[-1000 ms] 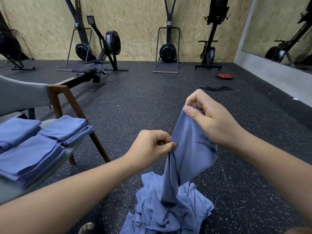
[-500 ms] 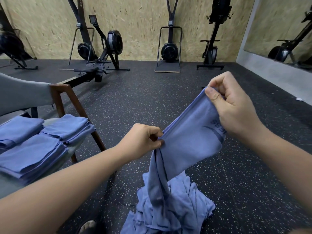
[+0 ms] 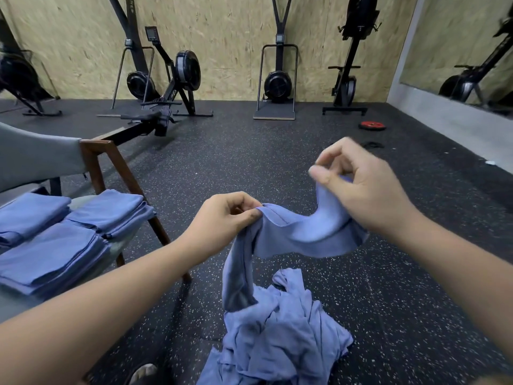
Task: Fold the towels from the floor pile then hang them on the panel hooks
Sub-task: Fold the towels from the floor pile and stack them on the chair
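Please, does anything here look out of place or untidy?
Yes. A crumpled pile of towels lies on the floor, below the towel that the left hand and right hand hold, unlike the folded stacks on the chair. A red weight plate lies alone farther back.

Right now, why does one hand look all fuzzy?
Head view: the right hand is smeared by motion blur, likely moving fast; the left hand, pinching the towel, looks sharper; the folded towels on the chair are sharper too.
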Demonstrator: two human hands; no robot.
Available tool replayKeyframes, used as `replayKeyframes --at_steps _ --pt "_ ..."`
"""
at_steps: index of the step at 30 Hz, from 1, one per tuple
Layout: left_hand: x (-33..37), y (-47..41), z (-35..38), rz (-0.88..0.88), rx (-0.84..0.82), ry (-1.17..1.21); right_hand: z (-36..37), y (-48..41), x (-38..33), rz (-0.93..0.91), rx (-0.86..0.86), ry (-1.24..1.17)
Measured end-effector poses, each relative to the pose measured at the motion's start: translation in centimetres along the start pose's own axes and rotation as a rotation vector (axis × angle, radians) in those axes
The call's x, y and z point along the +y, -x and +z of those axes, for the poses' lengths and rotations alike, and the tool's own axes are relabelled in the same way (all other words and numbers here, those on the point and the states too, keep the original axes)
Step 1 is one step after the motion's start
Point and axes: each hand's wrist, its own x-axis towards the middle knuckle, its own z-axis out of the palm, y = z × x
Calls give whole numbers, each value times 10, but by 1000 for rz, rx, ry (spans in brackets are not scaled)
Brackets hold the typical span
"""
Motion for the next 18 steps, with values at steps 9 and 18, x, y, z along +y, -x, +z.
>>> replayKeyframes --at_steps 9,18 --pt "48 16 8 281 -49 -228 43 16 6 104 -475 108" --pt "40 19 16 301 -37 -346 44 14 7 -21 -449 40"
